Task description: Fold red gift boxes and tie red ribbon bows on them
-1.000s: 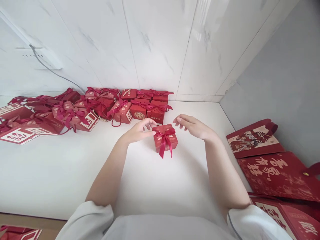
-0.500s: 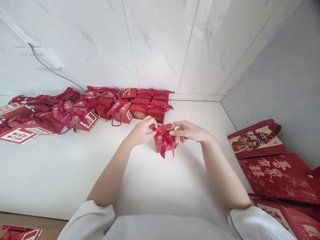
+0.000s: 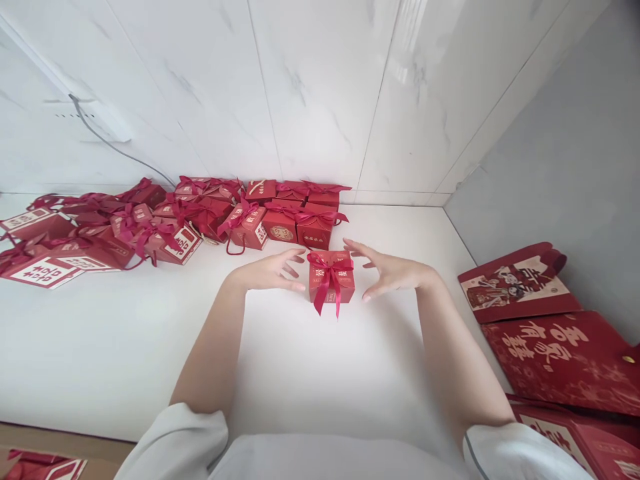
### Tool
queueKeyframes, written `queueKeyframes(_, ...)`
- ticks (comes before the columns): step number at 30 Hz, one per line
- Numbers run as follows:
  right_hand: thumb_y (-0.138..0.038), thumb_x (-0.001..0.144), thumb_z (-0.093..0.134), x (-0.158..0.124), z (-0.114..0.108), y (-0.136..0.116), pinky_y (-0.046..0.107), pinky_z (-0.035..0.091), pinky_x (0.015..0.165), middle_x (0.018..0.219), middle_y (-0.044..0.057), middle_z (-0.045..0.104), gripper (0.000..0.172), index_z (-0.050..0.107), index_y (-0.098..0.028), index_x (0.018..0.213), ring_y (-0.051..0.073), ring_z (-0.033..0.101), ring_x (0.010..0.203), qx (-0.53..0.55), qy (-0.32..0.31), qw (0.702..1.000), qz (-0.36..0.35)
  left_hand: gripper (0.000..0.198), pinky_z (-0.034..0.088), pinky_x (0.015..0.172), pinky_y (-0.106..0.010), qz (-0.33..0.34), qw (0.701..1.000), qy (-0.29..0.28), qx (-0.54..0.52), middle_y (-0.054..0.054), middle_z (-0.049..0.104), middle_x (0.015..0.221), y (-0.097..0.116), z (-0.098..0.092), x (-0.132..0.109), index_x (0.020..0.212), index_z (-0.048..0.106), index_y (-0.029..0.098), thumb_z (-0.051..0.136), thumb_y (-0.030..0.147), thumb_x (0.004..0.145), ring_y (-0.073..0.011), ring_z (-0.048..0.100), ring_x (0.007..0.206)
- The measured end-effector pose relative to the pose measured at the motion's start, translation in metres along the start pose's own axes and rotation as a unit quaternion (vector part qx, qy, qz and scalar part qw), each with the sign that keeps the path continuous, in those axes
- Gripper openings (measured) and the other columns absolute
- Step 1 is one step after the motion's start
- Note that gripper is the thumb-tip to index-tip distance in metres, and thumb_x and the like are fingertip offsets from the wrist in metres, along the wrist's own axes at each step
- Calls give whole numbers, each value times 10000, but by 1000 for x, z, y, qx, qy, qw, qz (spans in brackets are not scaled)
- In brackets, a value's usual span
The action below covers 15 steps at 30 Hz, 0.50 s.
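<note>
A small red gift box (image 3: 345, 291) stands on the white table, straight ahead of me. Its top carries a tied crimson ribbon bow (image 3: 327, 267), with two tails hanging down the front. To the box's left, my left hand (image 3: 274, 271) is open, thumb and fingers apart around that side. On the other side, my right hand (image 3: 387, 270) is also open, fingers spread and curved toward the box. Both hands hold nothing; a narrow gap shows between each hand and the box.
Several red ribboned boxes (image 3: 313, 233) stand in rows along the tiled wall, spreading left. Large red gift bags (image 3: 560, 360) lie along the right wall. A grey cable (image 3: 115, 148) hangs at back left. A cardboard box (image 3: 30, 437) with red items sits at bottom left.
Both hands have let go of the ribbon bow and moved apart to either side of the gift box, fingers opening. The box now faces me more squarely.
</note>
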State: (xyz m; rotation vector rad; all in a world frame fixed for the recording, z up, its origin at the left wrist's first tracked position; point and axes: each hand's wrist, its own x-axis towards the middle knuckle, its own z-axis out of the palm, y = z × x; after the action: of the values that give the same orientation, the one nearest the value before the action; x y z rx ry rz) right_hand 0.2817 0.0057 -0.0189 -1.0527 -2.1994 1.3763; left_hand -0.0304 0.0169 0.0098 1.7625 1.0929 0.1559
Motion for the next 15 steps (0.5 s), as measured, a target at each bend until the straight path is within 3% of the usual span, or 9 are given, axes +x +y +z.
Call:
queueKeyframes(2, -398, 596, 815, 3, 12, 7, 488, 287, 1107, 1561, 58, 180, 1229, -28, -375, 1490, 306, 263, 1396, 1, -17, 1000, 7, 922, 511, 770, -327, -25, 999, -38, -3, -122, 456, 1396, -4, 2, 2, 1418, 358, 282, 773, 393, 602, -244, 630, 992)
queueKeyframes(5, -361, 633, 799, 9, 32, 8, 505, 306, 1091, 1516, 89, 281, 1269, -156, -361, 1469, 291, 329, 1366, 15, 43, 999, -13, 797, 498, 831, -345, -20, 997, -78, 3, -111, 545, 1317, -7, 7, 9, 1391, 413, 247, 720, 373, 666, -241, 646, 957)
queueKeyframes(7, -340, 655, 783, 11, 40, 4, 508, 345, 1062, 1488, 101, 317, 1241, -151, -354, 1471, 286, 324, 1365, 18, 88, 995, -46, 666, 467, 908, -349, 3, 998, -68, -1, -79, 577, 1289, -7, 8, 12, 1362, 455, 249, 649, 367, 735, -243, 616, 1038)
queueKeyframes(9, -329, 679, 761, 11, 42, -2, 510, 371, 1042, 1471, 106, 323, 1185, -111, -351, 1481, 285, 311, 1369, 11, 123, 989, -79, 573, 437, 963, -349, 22, 999, -24, -28, -47, 557, 1326, -6, 7, 14, 1344, 477, 275, 578, 387, 791, -246, 551, 1157)
queueKeyframes(11, -326, 708, 733, 11, 38, -10, 511, 374, 1045, 1467, 104, 312, 1127, -81, -352, 1486, 280, 306, 1368, -4, 167, 980, -109, 514, 422, 991, -360, 36, 994, 58, -85, -29, 502, 1390, -5, 6, 15, 1338, 479, 300, 492, 447, 846, -244, 490, 1238)
queueKeyframes(15, -347, 743, 703, 20, 25, -30, 508, 385, 1050, 1479, 93, 272, 1091, -103, -363, 1479, 273, 278, 1376, -34, 260, 951, -162, 549, 376, 1048, -412, 91, 958, 203, -178, -49, 395, 1475, -3, 11, 21, 1359, 443, 285, 337, 567, 901, -254, 404, 1326)
